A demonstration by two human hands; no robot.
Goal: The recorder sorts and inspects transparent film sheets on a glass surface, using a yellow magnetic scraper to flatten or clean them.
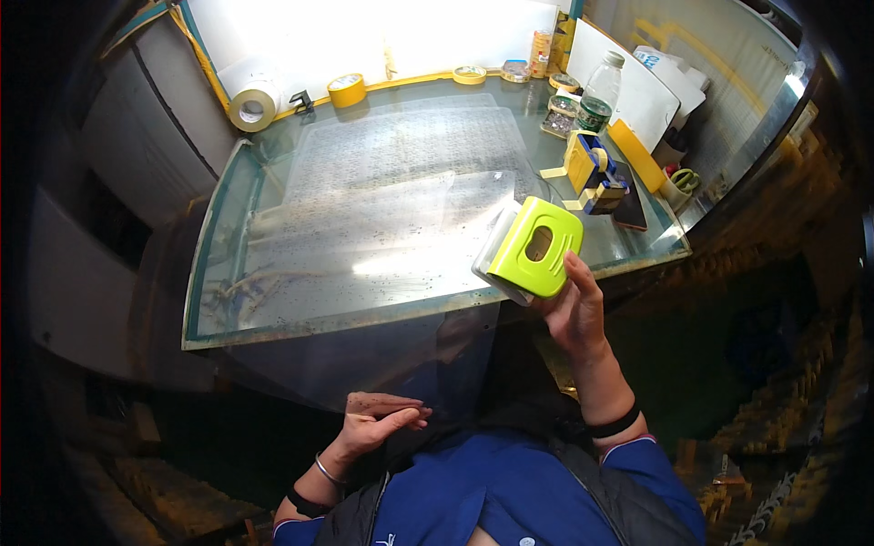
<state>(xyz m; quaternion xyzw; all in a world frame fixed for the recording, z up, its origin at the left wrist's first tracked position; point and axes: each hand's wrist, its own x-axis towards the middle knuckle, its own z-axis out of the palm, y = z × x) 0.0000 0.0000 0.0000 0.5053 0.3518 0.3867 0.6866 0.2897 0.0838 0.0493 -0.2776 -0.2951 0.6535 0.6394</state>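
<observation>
My right hand (578, 314) grips a lime-green hole punch (557, 235) with an oval opening in its handle and a pale grey base. It is tilted, above the near right edge of the glass-topped table (319, 329). My left hand (378, 420) is low in front of my body, its fingers together and the thumb pressed against them. Dark specks dot that hand; whatever lies between its fingers is hidden. A clear plastic sheet (382, 146) covers much of the table, and dark specks are scattered over it. Clear film (428, 350) hangs below the front edge near my left hand.
Along the back stand a wide tape roll (253, 107), a black clip-like piece (301, 102) and yellow tape (346, 90). At the right are a plastic bottle (601, 91), a tape dispenser (592, 168), a dark flat phone-like thing (630, 205) and green-handled scissors (685, 179).
</observation>
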